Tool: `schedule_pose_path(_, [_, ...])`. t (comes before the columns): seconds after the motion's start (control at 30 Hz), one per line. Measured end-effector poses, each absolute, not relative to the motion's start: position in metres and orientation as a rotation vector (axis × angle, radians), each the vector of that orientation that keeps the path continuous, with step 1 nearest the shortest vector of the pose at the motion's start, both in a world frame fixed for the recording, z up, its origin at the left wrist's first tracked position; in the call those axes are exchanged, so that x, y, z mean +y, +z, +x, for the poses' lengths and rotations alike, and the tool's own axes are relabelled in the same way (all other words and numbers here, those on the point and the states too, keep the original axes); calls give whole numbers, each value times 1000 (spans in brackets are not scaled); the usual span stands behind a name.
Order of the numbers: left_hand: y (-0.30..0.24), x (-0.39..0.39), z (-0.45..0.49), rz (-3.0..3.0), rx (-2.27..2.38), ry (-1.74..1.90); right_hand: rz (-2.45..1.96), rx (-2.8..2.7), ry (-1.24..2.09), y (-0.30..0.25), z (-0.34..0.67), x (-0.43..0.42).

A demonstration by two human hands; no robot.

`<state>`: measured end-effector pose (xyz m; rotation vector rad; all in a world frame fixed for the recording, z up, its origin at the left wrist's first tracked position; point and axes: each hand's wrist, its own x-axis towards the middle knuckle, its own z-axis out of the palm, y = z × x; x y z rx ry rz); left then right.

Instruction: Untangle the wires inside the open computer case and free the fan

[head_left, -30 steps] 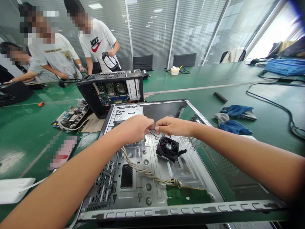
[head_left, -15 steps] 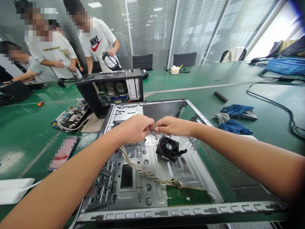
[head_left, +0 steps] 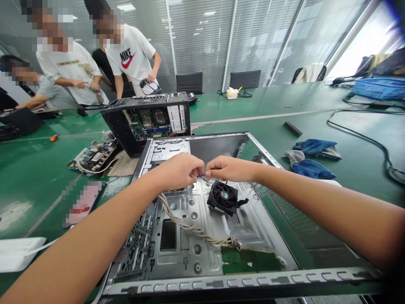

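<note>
An open grey computer case (head_left: 202, 253) lies flat on the green table in front of me. Over its middle, my left hand (head_left: 179, 171) and my right hand (head_left: 229, 168) meet fingertip to fingertip, both closed in a pinch on thin red and black fan wires (head_left: 202, 177). Those wires run down to a small black fan (head_left: 223, 197) resting on the case floor just below my right hand. A twisted beige cable (head_left: 190, 226) trails from under my left hand across the case floor to a green circuit board (head_left: 249, 258) near the front edge.
A second, black computer case (head_left: 148, 120) with a motherboard stands behind, a loose board (head_left: 93, 155) beside it. Three people stand or sit at the far left. Blue gloves (head_left: 311, 158) lie right, black cables (head_left: 373, 141) further right, a white object (head_left: 19, 251) at left.
My hands have stayed pinched together on the wires, barely shifting. The people at the back have moved their arms; one has lowered the black cable they hold.
</note>
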<state>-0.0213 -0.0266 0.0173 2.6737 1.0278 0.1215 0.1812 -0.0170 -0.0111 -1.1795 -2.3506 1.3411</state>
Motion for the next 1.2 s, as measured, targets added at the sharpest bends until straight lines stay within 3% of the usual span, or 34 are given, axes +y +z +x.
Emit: schedule_pose_path(1.2, [20,-28,-21,2673,1062,141,-1213,-2370,1274,-9,181,-17])
